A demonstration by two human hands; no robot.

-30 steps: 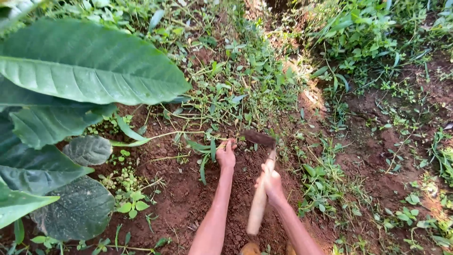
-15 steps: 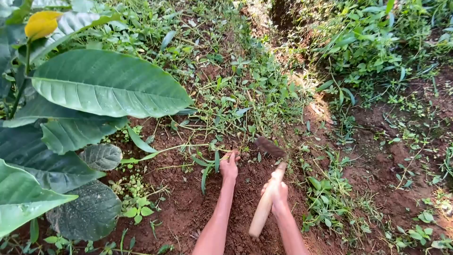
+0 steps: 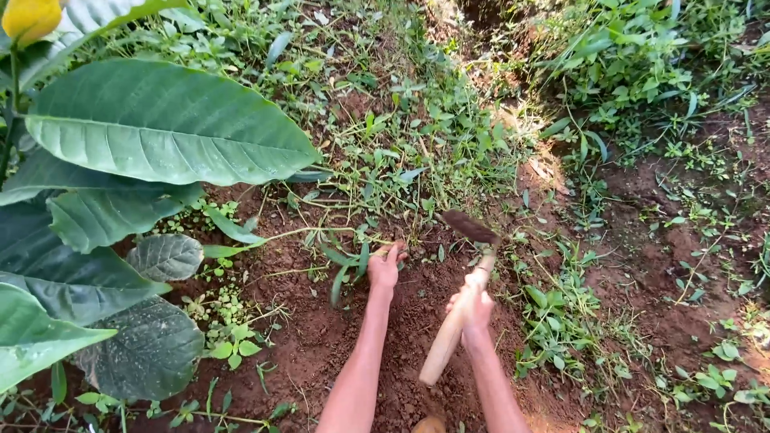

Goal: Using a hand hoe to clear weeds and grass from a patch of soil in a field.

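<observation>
My right hand (image 3: pixel 473 307) grips the pale wooden handle of a small hoe (image 3: pixel 453 321), about halfway along it. The hoe's dark metal blade (image 3: pixel 471 227) is lifted above the reddish-brown soil (image 3: pixel 417 305), just in front of the hand. My left hand (image 3: pixel 384 266) reaches forward and closes its fingers on a clump of green weeds (image 3: pixel 353 256) at ground level, left of the blade. Both bare forearms enter from the bottom of the view.
Large green leaves (image 3: pixel 160 120) of a plant fill the left side, with a yellow fruit (image 3: pixel 30 18) at the top left corner. Grass and low weeds (image 3: pixel 401 120) cover the ground ahead and to the right. Bare soil lies on the far right.
The view has shifted, with the big leaves sitting lower. My right hand has slid lower along the handle and the blade has moved a little forward. My left hand stays on the weeds.
</observation>
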